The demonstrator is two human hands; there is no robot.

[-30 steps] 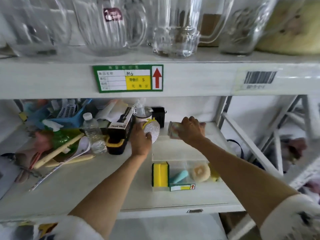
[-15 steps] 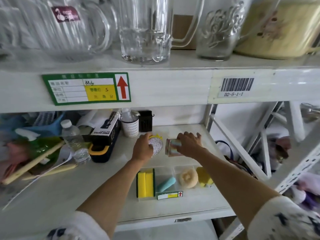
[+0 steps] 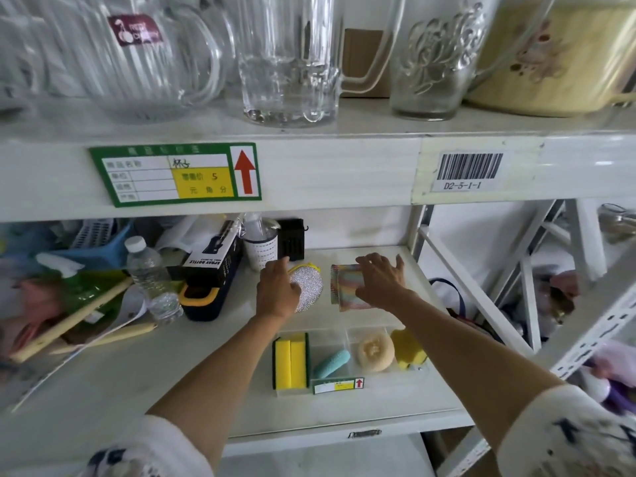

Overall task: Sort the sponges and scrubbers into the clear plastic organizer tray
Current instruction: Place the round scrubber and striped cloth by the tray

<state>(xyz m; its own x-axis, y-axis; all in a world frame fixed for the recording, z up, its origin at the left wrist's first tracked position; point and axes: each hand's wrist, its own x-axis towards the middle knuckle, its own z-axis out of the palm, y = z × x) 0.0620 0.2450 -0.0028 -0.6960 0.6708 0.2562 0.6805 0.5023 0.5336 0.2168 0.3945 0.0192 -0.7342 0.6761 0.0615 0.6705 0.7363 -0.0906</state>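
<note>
Since a second ago both hands have drawn their scrubbers nearer along the shelf (image 3: 192, 359), toward the tray (image 3: 347, 340). The left hand (image 3: 278, 291) is curled around the left edge of a silver scrubber (image 3: 308, 288) with a yellow rim, holding it on the shelf. Just to its right, apart from it, lies a striped pastel cloth (image 3: 345, 286); the right hand (image 3: 380, 281) lies on it with fingers spread, and whether it grips it I cannot tell. Nearer the camera, the tray holds, left to right, yellow-green sponges (image 3: 291, 360) on edge, a teal roll (image 3: 331, 363) and a loofah (image 3: 375, 351); a yellow sponge (image 3: 407, 346) lies at its right end.
</note>
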